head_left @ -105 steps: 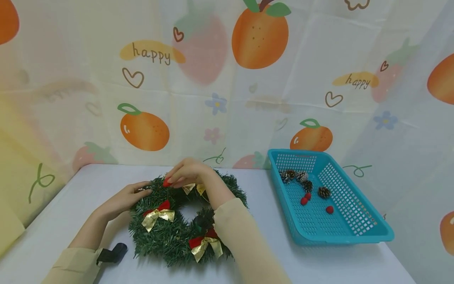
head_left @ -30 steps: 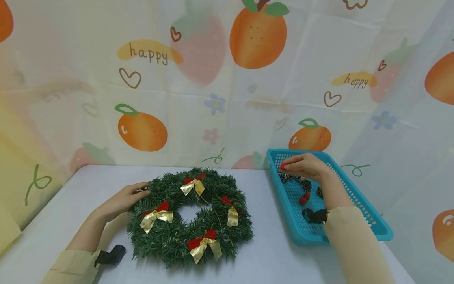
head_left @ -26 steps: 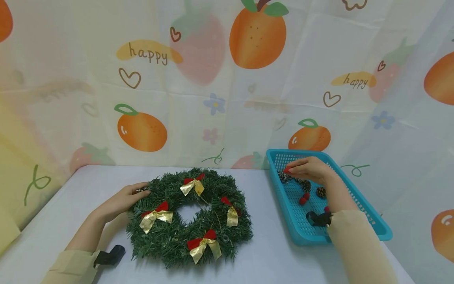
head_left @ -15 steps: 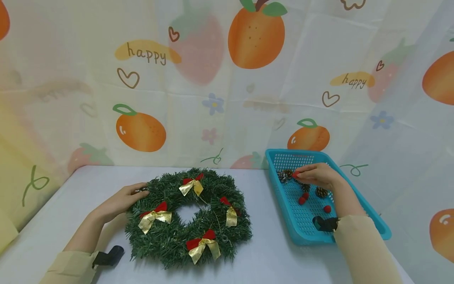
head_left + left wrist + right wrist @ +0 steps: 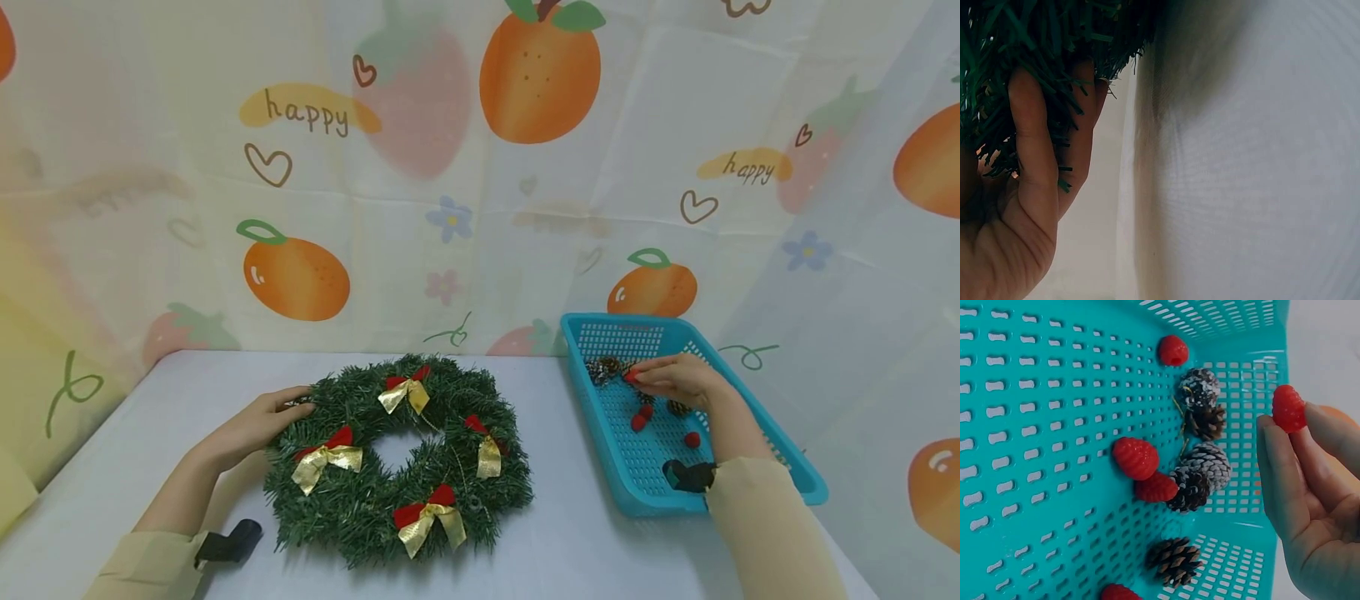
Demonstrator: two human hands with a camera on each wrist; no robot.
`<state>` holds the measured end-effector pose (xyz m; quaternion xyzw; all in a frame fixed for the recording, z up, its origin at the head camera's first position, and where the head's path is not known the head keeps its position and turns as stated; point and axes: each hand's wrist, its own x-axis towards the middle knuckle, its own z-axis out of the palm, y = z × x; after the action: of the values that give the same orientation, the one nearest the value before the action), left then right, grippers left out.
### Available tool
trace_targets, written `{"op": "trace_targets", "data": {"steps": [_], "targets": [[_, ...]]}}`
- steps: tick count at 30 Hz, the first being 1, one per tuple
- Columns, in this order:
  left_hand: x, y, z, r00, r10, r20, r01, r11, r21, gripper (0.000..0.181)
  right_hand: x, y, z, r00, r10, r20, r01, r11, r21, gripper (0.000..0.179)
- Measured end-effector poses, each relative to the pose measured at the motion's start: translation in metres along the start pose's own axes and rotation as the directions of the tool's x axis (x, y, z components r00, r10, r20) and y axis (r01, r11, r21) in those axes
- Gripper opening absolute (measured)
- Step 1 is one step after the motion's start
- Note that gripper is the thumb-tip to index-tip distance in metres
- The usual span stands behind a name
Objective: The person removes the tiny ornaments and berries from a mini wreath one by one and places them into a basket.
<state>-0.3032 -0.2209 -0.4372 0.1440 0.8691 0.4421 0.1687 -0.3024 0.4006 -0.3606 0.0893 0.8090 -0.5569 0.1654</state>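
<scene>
A green tinsel wreath (image 5: 315, 512) with several red-and-gold bows (image 5: 431, 521) lies on the table. At its left rim, my left hand (image 5: 262, 421) grips the greenery; in the left wrist view the fingers (image 5: 1034, 125) curl around the strands, partly hidden by them. Over the blue basket (image 5: 630, 500), my right hand (image 5: 686, 379) pinches a red artificial raspberry (image 5: 1289, 409) between thumb and fingertips. Below it in the basket lie several more raspberries (image 5: 1136, 459) and pine cones (image 5: 1175, 561), some frosted white (image 5: 1209, 464).
The basket stands on the white table (image 5: 558, 533) to the right of the wreath, with bare tabletop between them. A printed fruit curtain (image 5: 450, 275) hangs behind. Dark wrist cameras (image 5: 232, 542) stick out from both sleeves.
My right hand has gone from the wreath's back left to above the basket with a raspberry pinched, then moved slightly right and lower. The left hand stays at the wreath.
</scene>
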Motion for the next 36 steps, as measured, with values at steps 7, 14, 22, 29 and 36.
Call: {"op": "trace_targets", "data": {"steps": [7, 14, 22, 29, 36], "targets": [[-0.001, 0.0021, 0.0006, 1.0, 0.004, -0.004, -0.004, 1.0, 0.002, 0.071, 0.001, 0.0012, 0.0021, 1.0, -0.004, -0.025, 0.003, 0.999, -0.039, 0.052], [0.0004, 0.0009, 0.0006, 1.0, 0.001, 0.001, -0.001, 1.0, 0.001, 0.071, 0.0021, 0.0007, 0.0041, 0.999, 0.001, -0.046, -0.002, 1.0, -0.031, 0.053], [0.001, 0.0007, 0.0005, 1.0, 0.007, 0.004, -0.007, 1.0, -0.005, 0.07, -0.002, -0.0024, 0.0059, 0.999, -0.003, -0.049, 0.001, 0.999, -0.035, 0.053], [-0.0004, -0.0003, 0.0005, 1.0, 0.008, -0.002, -0.008, 1.0, -0.001, 0.07, -0.0029, -0.0022, 0.0071, 0.999, -0.001, -0.044, 0.0, 1.0, -0.031, 0.053], [-0.0009, -0.0012, -0.0007, 1.0, 0.005, -0.001, -0.005, 1.0, 0.004, 0.07, -0.0046, -0.0026, 0.009, 0.999, 0.006, -0.045, -0.008, 1.0, -0.027, 0.056]]}}
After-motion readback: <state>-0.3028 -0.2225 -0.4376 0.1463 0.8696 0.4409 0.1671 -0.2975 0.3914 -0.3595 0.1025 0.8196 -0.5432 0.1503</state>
